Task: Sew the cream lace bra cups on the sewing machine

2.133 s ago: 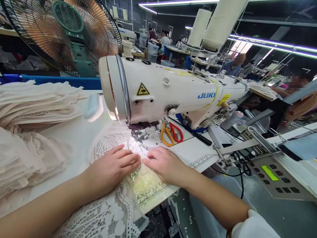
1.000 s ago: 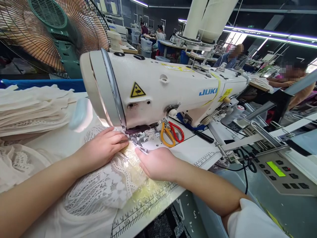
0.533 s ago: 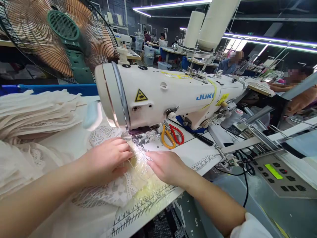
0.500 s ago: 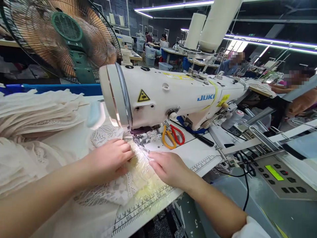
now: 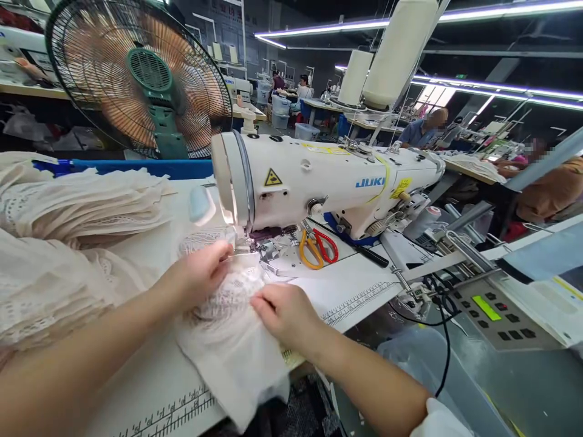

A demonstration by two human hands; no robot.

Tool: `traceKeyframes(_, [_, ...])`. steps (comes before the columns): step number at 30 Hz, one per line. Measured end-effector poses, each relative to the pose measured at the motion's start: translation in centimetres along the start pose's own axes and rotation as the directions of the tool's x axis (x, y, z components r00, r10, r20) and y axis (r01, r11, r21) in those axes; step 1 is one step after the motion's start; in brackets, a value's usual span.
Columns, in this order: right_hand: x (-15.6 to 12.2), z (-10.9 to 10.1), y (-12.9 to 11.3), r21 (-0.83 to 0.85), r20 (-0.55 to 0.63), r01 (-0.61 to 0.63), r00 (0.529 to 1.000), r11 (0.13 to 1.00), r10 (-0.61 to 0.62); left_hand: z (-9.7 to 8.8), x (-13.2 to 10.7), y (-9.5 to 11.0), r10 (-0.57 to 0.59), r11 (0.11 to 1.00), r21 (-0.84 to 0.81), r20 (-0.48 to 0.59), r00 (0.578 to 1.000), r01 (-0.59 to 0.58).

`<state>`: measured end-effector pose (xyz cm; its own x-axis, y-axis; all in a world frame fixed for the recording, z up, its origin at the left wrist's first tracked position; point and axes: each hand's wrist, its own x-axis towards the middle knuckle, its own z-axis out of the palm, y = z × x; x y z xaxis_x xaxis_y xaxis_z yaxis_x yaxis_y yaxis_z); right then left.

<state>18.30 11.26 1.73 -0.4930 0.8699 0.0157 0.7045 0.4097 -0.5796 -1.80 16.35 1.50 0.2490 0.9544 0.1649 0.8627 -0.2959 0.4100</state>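
Note:
A white Juki sewing machine stands on the table in front of me. A cream lace fabric piece lies bunched below its needle area and hangs over the table's near edge. My left hand grips the fabric's upper edge right by the presser foot, fingers curled. My right hand pinches the fabric's right side, fingers closed on it. Both forearms reach in from the bottom of the view.
Stacked cream lace pieces fill the table's left. Orange and red scissors lie on the machine bed. A control panel sits at the right, a large fan behind. Thread cones rise above. Other people work at far tables.
Both hands went from lying flat on the lace to gripping it. The fabric is now gathered and pulled toward me, covering the clear plastic sheet seen before. The view shifted left.

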Motion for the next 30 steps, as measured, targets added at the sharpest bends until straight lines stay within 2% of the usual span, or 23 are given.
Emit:
traceKeyframes(2, [0.0, -0.8, 1.1, 0.028, -0.014, -0.055, 0.998, 0.998, 0.055, 0.4, -1.0, 0.6, -0.023, 0.972, 0.234, 0.132, 0.991, -0.009])
traceKeyframes(4, [-0.3, -1.2, 1.9, 0.042, 0.016, -0.073, 0.997, 0.996, 0.072, 0.4, -1.6, 1.8, -0.089, 0.917, 0.398, 0.279, 0.956, -0.031])
traceKeyframes(6, [-0.6, -1.3, 2.4, 0.008, 0.064, -0.083, 0.995, 0.997, 0.082, 0.1, -1.5, 3.2, -0.168, 0.884, 0.466, 0.375, 0.912, -0.029])
traceKeyframes(8, [-0.6, -1.3, 2.4, -0.049, 0.095, -0.085, 0.991, 0.995, 0.089, -0.2, -1.0, 4.2, -0.228, 0.875, 0.484, 0.419, 0.879, -0.004])
traceKeyframes(12, [-0.2, -1.5, 2.1, -0.127, 0.128, -0.071, 0.988, 0.989, 0.088, -0.5, 0.0, 4.9, -0.266, 0.877, 0.481, 0.459, 0.847, 0.015])
traceKeyframes(18, [0.2, -2.2, 1.5, -0.207, 0.249, -0.053, 0.963, 0.977, 0.105, -0.8, -0.1, 4.9, -0.284, 0.882, 0.472, 0.52, 0.806, 0.006])
traceKeyframes(23, [0.8, -3.0, 0.9, -0.29, 0.331, -0.061, 0.93, 0.955, 0.16, -1.0, 0.4, 4.7, -0.276, 0.891, 0.454, 0.526, 0.805, 0.01])
traceKeyframes(27, [1.3, -3.4, 0.8, -0.293, 0.394, -0.037, 0.906, 0.955, 0.156, -1.2, 1.2, 4.8, -0.27, 0.902, 0.432, 0.546, 0.793, 0.01])
traceKeyframes(30, [1.7, -3.4, 0.8, -0.285, 0.402, -0.024, 0.904, 0.958, 0.142, -1.3, 1.6, 4.9, -0.284, 0.895, 0.446, 0.552, 0.784, 0.009])
